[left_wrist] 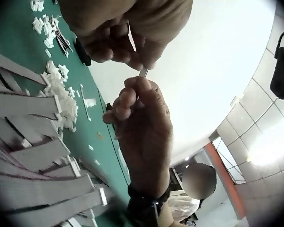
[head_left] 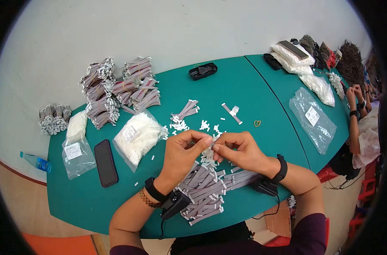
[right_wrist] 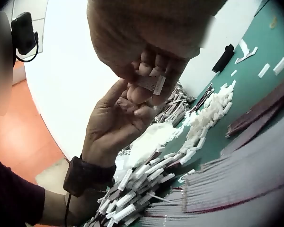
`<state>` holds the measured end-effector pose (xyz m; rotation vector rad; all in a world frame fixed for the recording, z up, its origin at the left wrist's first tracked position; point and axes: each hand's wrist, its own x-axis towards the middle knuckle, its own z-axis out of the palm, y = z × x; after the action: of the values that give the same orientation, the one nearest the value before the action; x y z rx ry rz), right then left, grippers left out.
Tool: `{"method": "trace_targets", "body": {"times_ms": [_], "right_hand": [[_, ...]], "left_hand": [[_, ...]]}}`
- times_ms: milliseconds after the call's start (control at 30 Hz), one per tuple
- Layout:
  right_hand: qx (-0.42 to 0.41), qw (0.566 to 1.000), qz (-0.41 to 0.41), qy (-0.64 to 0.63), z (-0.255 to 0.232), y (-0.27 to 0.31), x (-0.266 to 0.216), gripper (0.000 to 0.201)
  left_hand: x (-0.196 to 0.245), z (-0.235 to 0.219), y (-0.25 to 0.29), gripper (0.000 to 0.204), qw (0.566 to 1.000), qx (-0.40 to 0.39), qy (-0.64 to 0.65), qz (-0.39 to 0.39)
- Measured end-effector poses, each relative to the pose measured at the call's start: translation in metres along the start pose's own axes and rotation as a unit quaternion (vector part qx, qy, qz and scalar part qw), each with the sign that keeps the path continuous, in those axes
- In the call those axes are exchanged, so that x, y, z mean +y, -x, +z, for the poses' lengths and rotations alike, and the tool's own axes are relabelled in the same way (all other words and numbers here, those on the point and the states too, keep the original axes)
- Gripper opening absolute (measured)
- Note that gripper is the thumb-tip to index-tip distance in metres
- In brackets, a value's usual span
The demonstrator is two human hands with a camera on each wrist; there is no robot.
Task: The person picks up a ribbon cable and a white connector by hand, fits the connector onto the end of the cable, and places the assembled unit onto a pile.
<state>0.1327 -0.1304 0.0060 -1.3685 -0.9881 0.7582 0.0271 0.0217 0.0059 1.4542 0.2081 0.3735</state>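
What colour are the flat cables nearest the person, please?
The flat cables are mainly grey with white ends, clearest in head view.

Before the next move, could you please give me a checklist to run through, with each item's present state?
1. Left hand grip: ok, finger and thumb pinch the short ribbon cable.
2. Right hand grip: ok, it pinches the same cable.
3. White connector at the cable's visible end: ok, it shows in the right wrist view.
4. Cable's other end: cannot tell, fingers cover it.
5. Loose connectors at hand: ok, a heap lies on the table close by the hands.
6. Cable pile neatly lined up: not ok, its strips lie crisscross.
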Motion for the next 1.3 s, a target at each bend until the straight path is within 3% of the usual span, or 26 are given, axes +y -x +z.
{"method": "trace_targets", "body": {"times_ms": [200,533,733,933,1300], "right_hand": [[0.003,0.997,0.047,-0.054,0.002,-0.002,-0.006,0.017],[0.034,0.997,0.027,-0.067,-0.001,-0.001,0.004,0.018],[0.041,0.996,0.028,-0.069,-0.002,-0.002,0.004,0.017],[0.042,0.995,0.023,-0.083,0.000,-0.002,0.003,0.017],[0.034,0.997,0.018,-0.062,0.002,0.000,0.000,0.017]], "left_hand": [[-0.004,0.003,0.002,0.011,1.000,0.008,0.023,0.001],[-0.007,0.006,0.003,0.014,1.000,-0.001,0.024,-0.004],[0.002,0.001,-0.001,0.018,0.997,-0.049,0.048,-0.023],[-0.004,0.000,0.000,0.018,0.998,-0.037,0.044,-0.020],[-0.004,-0.001,-0.001,0.013,0.999,-0.042,0.009,0.019]]}}
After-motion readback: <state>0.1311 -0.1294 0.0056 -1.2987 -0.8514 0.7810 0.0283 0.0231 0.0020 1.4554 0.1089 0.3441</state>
